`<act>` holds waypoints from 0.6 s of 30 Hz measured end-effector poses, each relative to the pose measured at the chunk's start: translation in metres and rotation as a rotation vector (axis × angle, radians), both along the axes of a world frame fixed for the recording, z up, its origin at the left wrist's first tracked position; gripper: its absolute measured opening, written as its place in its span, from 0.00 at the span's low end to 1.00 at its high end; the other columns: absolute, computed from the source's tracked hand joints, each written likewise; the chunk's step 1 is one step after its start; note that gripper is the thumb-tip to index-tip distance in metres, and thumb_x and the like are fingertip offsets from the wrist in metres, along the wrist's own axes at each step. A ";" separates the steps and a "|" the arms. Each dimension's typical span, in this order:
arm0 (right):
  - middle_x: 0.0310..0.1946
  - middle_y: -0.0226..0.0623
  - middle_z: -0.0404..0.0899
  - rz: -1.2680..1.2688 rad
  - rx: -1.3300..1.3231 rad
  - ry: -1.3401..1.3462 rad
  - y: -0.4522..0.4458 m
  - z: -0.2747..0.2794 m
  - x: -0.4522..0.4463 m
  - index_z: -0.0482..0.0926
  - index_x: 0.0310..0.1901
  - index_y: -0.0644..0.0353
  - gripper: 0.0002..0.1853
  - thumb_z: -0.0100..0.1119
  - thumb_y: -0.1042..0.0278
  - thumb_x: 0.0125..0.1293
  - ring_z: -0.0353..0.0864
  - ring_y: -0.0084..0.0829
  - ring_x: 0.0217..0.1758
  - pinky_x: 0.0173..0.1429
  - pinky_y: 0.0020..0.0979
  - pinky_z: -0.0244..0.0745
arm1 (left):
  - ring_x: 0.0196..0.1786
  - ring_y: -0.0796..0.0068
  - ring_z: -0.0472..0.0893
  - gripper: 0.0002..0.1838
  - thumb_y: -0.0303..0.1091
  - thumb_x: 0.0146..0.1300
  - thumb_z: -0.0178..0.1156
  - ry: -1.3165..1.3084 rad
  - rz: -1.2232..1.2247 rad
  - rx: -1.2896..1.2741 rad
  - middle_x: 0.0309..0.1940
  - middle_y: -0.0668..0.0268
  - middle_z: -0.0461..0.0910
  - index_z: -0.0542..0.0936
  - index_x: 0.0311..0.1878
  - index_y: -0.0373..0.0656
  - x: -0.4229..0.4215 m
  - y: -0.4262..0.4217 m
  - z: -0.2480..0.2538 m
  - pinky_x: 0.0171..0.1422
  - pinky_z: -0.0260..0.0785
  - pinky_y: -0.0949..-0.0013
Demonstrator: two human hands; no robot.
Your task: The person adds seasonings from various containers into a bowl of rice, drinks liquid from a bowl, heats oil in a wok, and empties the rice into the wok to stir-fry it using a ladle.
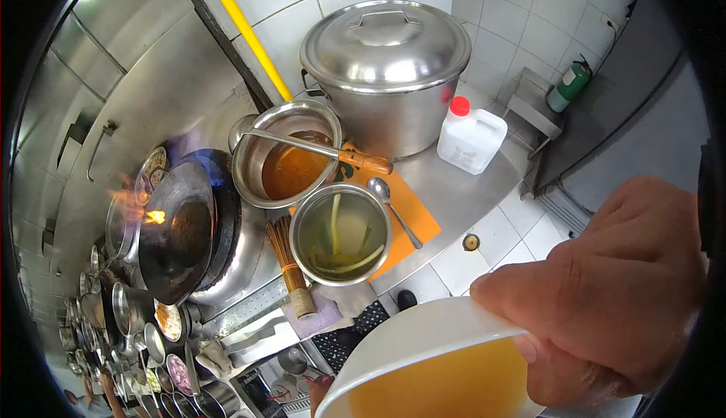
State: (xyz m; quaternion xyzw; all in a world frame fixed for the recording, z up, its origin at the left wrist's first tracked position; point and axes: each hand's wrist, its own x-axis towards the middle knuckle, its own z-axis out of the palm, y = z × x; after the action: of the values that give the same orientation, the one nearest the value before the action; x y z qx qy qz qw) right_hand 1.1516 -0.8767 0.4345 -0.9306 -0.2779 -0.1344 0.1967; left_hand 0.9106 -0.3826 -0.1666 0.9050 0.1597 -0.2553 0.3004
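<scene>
While right fingers (508, 295) clasp white bowl (423, 333), it lies below-left; left fingers (321, 389), hold unclear

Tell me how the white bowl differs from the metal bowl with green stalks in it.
The white bowl is in the grip of the right hand; no hand touches the metal bowl. The white bowl holds yellow-orange liquid, while the metal bowl holds green stalks in cloudy liquid. The white bowl looks larger than the metal bowl, likely being nearer the camera. Both have round rims.
</scene>
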 end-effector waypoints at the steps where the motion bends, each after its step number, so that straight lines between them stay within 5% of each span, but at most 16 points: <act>1: 0.10 0.27 0.73 0.005 -0.005 -0.003 0.000 0.000 0.000 0.84 0.28 0.61 0.07 0.57 0.71 0.49 0.65 0.22 0.06 0.12 0.27 0.55 | 0.40 0.53 0.86 0.15 0.42 0.63 0.58 0.006 0.002 0.001 0.35 0.52 0.86 0.85 0.39 0.39 0.000 -0.001 0.002 0.46 0.77 0.57; 13: 0.12 0.29 0.74 0.061 0.011 0.120 -0.013 -0.005 0.008 0.85 0.32 0.60 0.07 0.59 0.72 0.52 0.69 0.26 0.09 0.13 0.29 0.57 | 0.42 0.55 0.87 0.17 0.45 0.63 0.59 0.031 0.074 -0.009 0.34 0.53 0.87 0.85 0.40 0.39 0.014 0.000 0.014 0.47 0.77 0.58; 18: 0.17 0.37 0.78 0.044 0.134 0.282 -0.042 -0.040 0.027 0.83 0.35 0.65 0.07 0.57 0.72 0.62 0.79 0.30 0.16 0.22 0.28 0.71 | 0.42 0.56 0.87 0.18 0.46 0.63 0.60 0.042 0.072 -0.018 0.34 0.53 0.87 0.85 0.40 0.39 0.008 0.008 0.004 0.48 0.77 0.59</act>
State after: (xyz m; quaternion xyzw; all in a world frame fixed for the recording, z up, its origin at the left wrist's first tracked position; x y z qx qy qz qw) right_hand 1.1784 -0.9183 0.3945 -0.9188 -0.2582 -0.0162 0.2982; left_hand 0.9191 -0.3745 -0.1624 0.8905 0.1961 -0.2646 0.3141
